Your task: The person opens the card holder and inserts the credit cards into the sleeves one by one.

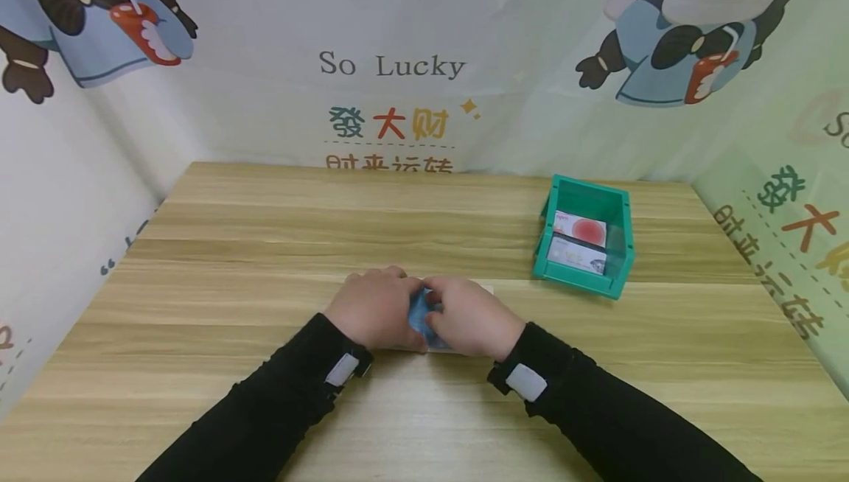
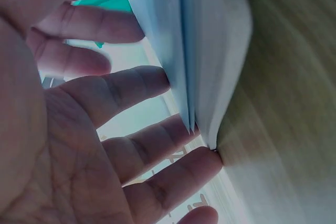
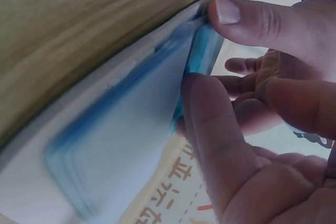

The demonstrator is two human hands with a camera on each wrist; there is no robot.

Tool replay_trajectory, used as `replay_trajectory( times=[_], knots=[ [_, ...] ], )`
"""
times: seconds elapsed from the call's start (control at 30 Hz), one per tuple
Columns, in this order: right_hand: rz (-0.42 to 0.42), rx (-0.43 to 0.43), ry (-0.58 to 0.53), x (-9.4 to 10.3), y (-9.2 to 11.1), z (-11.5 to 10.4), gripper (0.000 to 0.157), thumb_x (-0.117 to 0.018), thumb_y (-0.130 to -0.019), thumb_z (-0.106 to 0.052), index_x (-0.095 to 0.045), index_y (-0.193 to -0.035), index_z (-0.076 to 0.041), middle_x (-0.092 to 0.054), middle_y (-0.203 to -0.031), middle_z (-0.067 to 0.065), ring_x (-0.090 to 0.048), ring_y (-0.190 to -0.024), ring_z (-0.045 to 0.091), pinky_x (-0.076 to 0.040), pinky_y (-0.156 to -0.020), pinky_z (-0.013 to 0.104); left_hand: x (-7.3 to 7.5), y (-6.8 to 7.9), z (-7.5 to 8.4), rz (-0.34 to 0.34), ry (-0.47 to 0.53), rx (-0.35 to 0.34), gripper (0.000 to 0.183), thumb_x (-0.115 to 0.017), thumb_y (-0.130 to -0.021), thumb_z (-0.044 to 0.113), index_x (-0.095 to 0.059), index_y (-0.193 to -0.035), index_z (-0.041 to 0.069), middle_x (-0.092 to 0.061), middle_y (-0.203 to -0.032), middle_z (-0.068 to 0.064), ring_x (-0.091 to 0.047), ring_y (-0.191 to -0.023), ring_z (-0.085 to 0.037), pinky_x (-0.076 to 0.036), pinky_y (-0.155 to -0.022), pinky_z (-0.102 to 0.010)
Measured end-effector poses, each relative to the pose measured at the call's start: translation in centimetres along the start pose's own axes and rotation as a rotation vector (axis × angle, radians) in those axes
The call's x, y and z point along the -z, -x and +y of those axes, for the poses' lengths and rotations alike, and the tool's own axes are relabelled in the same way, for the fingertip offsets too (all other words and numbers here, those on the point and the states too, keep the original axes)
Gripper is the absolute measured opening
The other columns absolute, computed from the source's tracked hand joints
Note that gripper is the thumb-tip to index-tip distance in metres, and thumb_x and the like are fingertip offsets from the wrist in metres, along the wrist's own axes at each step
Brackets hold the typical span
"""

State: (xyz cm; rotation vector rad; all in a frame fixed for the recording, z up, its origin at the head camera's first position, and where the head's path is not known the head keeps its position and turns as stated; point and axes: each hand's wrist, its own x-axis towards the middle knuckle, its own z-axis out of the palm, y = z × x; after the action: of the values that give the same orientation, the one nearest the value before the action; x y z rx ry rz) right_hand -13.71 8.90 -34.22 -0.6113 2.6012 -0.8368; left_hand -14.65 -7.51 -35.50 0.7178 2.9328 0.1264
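Low over the middle of the table, a small booklet (image 1: 419, 314) with pale blue and white pages lies between both hands. The left hand (image 1: 378, 310) holds its left side; in the left wrist view, fingertips (image 2: 202, 163) touch the page edges. A thumb (image 3: 231, 11) presses near the booklet's near end in the right wrist view. From the other side comes the right hand (image 1: 474, 318), its index finger (image 3: 207, 103) resting against a blue page (image 3: 121, 124) while its thumb stays apart. Both hands hide much of the booklet in the head view.
A green plastic bin (image 1: 584, 288) stands on the wooden table (image 1: 265, 224) at the back right. Inside it lie two flat items, one printed with a red circle (image 1: 588, 231) and one whitish-grey (image 1: 575, 254). A printed cloth (image 1: 398, 10) surrounds the table.
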Motion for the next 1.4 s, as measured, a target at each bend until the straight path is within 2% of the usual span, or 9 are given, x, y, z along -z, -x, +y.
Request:
replay_trajectory(
  times=[0.17, 0.33, 0.43, 0.53, 0.7, 0.83, 0.97, 1.13, 1.4],
  knots=[
    [-0.015, 0.047, 0.027, 0.1, 0.0, -0.6, 0.043, -0.057, -0.093, -0.015, -0.047, -0.132, 0.0, -0.06, -0.117, 0.012, -0.053, -0.095, 0.015, -0.047, -0.086, 0.038, 0.0, 0.1, 0.0, 0.026, -0.012, -0.003, 0.082, -0.073, -0.057, 0.069, -0.06, -0.123, 0.021, -0.059, -0.113, -0.002, -0.055, -0.091, -0.025, -0.045, -0.075, -0.053],
    [0.015, -0.01, 0.025, 1.5, 0.6, -0.3, 0.044, -0.055, -0.095, -0.02, -0.046, -0.135, -0.006, -0.059, -0.121, 0.007, -0.054, -0.101, 0.016, -0.048, -0.086, 0.038, 0.1, 0.2, 0.2, 0.007, -0.013, 0.013, 0.086, -0.073, -0.058, 0.069, -0.057, -0.127, 0.02, -0.058, -0.118, -0.003, -0.054, -0.094, -0.025, -0.045, -0.078, -0.054],
    [0.088, -0.053, -0.013, 3.4, 1.2, 0.4, 0.039, -0.055, -0.095, -0.023, -0.052, -0.132, -0.01, -0.061, -0.115, 0.003, -0.056, -0.097, 0.015, -0.05, -0.081, 0.037, 0.2, 0.2, 0.3, -0.006, 0.0, 0.028, 0.088, -0.074, -0.058, 0.069, -0.056, -0.129, 0.019, -0.057, -0.119, -0.004, -0.053, -0.094, -0.024, -0.044, -0.079, -0.053],
    [0.178, -0.054, -0.028, 5.5, 2.0, 1.4, 0.034, -0.057, -0.094, -0.024, -0.056, -0.126, -0.011, -0.063, -0.107, 0.002, -0.057, -0.089, 0.013, -0.052, -0.076, 0.036, 0.3, 0.2, 0.4, -0.02, 0.012, 0.044, 0.089, -0.072, -0.059, 0.07, -0.056, -0.13, 0.019, -0.057, -0.119, -0.004, -0.051, -0.094, -0.023, -0.043, -0.08, -0.052],
    [0.302, -0.043, -0.002, 8.1, 2.7, 3.8, 0.031, -0.06, -0.093, -0.022, -0.059, -0.12, -0.007, -0.063, -0.101, 0.005, -0.058, -0.084, 0.014, -0.053, -0.07, 0.035, 0.3, 0.2, 0.2, -0.035, 0.007, 0.061, 0.084, -0.063, -0.069, 0.073, -0.053, -0.134, 0.02, -0.053, -0.128, -0.006, -0.049, -0.106, -0.026, -0.041, -0.086, -0.054],
    [0.374, -0.085, 0.066, 9.5, 3.0, 5.6, 0.033, -0.06, -0.092, -0.021, -0.058, -0.12, -0.004, -0.064, -0.105, 0.008, -0.058, -0.088, 0.018, -0.052, -0.07, 0.037, 0.4, 0.1, 0.1, -0.011, 0.022, 0.071, 0.079, -0.057, -0.076, 0.071, -0.05, -0.136, 0.02, -0.05, -0.133, -0.008, -0.045, -0.115, -0.029, -0.039, -0.089, -0.057],
    [0.425, -0.129, 0.182, 11.0, 3.3, 7.5, 0.035, -0.06, -0.092, -0.019, -0.057, -0.122, -0.001, -0.063, -0.111, 0.015, -0.057, -0.095, 0.025, -0.05, -0.076, 0.044, 0.5, 0.0, -0.1, 0.032, 0.062, 0.081, 0.074, -0.057, -0.081, 0.065, -0.049, -0.137, 0.018, -0.048, -0.135, -0.011, -0.04, -0.12, -0.031, -0.036, -0.093, -0.059],
    [0.374, -0.179, 0.271, 12.4, 3.5, 9.8, 0.035, -0.059, -0.092, -0.018, -0.057, -0.12, 0.003, -0.06, -0.11, 0.022, -0.055, -0.096, 0.032, -0.047, -0.082, 0.051, 0.6, -0.1, -0.3, 0.066, 0.068, 0.08, 0.072, -0.057, -0.084, 0.061, -0.046, -0.139, 0.016, -0.043, -0.139, -0.013, -0.031, -0.126, -0.035, -0.03, -0.098, -0.061],
    [0.26, -0.186, 0.404, 12.9, 3.0, 12.5, 0.032, -0.058, -0.089, -0.01, -0.06, -0.117, 0.005, -0.062, -0.108, 0.022, -0.055, -0.095, 0.032, -0.045, -0.086, 0.053, 0.7, -0.2, -0.2, 0.053, 0.063, 0.093, 0.072, -0.056, -0.084, 0.061, -0.045, -0.14, 0.017, -0.037, -0.144, -0.016, -0.021, -0.13, -0.04, -0.023, -0.102, -0.062]
  ],
)
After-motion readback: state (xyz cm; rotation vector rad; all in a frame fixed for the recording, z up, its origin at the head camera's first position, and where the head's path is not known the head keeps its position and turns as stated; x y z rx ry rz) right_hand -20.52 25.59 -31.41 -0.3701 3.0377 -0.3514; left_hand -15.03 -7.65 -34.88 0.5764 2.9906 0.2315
